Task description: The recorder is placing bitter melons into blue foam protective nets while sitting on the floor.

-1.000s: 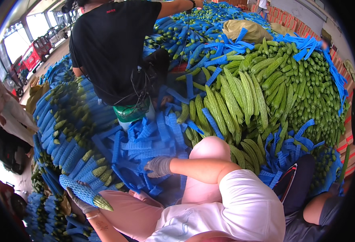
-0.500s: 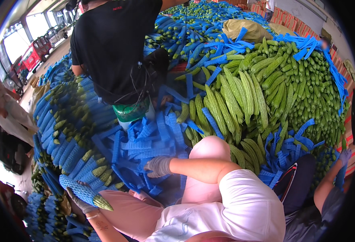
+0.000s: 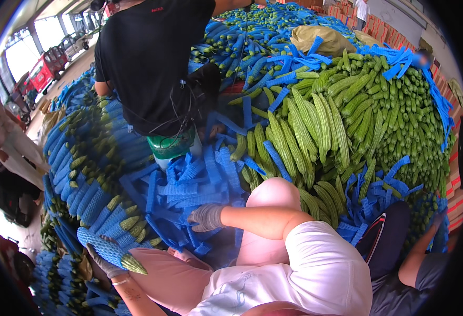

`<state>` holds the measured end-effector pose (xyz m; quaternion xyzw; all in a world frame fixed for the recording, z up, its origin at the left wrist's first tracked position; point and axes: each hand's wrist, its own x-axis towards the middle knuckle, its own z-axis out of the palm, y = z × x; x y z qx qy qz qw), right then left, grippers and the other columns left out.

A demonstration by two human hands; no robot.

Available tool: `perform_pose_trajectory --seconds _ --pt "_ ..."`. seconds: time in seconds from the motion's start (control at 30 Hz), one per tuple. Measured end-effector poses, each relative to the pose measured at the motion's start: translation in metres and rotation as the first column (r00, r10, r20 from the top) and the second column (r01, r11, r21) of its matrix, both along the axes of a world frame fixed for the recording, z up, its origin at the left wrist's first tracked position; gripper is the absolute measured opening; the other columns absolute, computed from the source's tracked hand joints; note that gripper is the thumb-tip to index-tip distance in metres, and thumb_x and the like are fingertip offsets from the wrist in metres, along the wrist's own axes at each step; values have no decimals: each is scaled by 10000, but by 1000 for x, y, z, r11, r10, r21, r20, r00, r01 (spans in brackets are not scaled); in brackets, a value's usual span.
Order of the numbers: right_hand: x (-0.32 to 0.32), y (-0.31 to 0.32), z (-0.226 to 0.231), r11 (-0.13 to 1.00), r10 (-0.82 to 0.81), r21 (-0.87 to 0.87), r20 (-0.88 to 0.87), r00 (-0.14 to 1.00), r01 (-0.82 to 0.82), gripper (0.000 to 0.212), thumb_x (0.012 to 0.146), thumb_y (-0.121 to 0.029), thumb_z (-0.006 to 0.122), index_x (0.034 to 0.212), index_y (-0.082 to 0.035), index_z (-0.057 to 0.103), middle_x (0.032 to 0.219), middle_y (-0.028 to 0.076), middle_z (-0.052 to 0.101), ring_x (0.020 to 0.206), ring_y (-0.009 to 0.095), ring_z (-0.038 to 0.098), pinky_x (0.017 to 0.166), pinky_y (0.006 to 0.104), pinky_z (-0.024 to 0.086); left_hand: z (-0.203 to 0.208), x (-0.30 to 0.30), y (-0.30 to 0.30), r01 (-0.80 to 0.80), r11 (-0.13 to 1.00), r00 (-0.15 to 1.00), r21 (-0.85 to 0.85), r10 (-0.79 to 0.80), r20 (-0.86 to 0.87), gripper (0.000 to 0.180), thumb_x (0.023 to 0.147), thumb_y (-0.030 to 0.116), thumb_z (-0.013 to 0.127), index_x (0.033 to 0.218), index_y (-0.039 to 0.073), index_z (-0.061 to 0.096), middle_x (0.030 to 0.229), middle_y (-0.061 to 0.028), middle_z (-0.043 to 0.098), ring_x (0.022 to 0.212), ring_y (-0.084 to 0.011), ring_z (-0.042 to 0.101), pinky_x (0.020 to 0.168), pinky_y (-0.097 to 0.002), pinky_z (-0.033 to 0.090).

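Observation:
My left hand [image 3: 104,262], in a grey glove, holds a bitter gourd [image 3: 116,255] wrapped in a blue foam net sleeve, its green tip poking out to the right. It is low at the left, beside a stack of sleeved gourds [image 3: 92,174]. My right hand [image 3: 205,217], also gloved, reaches across my raised knee and rests on a heap of empty blue net sleeves [image 3: 189,181], fingers curled into them. Whether it grips one is hidden. A big pile of bare green gourds [image 3: 336,126] lies to the right.
A person in a black shirt [image 3: 150,58] sits on a green bucket [image 3: 171,147] just beyond the sleeves. Another person's arm [image 3: 421,253] reaches up at the lower right. More sleeved gourds [image 3: 252,37] fill the back; parked vehicles [image 3: 47,68] stand far left.
My hands have hardly moved. The arm of the person at the lower right has lifted toward the gourd pile.

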<state>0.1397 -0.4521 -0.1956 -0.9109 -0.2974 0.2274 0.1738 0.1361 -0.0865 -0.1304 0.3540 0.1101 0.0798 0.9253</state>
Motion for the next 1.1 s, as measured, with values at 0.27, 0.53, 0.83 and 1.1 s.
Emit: perform_pose_trajectory --seconds 0.27,0.53,0.83,1.1 --pt "-1 2 10 999 8 -44 -14 1000 -9 516 873 -423 484 1281 -108 499 1250 144 543 1089 328 553 921 420 433 3 -3 -3 33 999 999 -14 -32 27 485 794 459 639 988 28 532 885 -76 555 792 -215 535 754 -353 479" --pt "1 2 0 999 7 -43 -43 999 -9 535 874 -438 474 1294 -109 488 1265 142 533 1109 321 543 937 417 421 7 -4 -7 60 998 997 4 -60 53 480 805 457 633 994 28 532 880 -76 559 787 -211 540 756 -347 482" --pt "0 3 7 998 10 -65 -47 999 -13 531 871 -440 474 1284 -108 498 1248 132 548 1104 314 547 933 417 425 2 -2 -2 55 998 997 -39 -52 64 485 805 461 629 992 24 533 883 -76 559 787 -210 538 754 -347 481" --pt "1 3 1 998 17 -58 -36 999 -19 534 874 -438 471 1294 -109 491 1260 126 542 1116 309 541 942 416 420 8 -4 -11 -64 998 998 5 65 -25 514 799 503 612 998 37 526 877 -71 546 776 -214 527 736 -351 472"
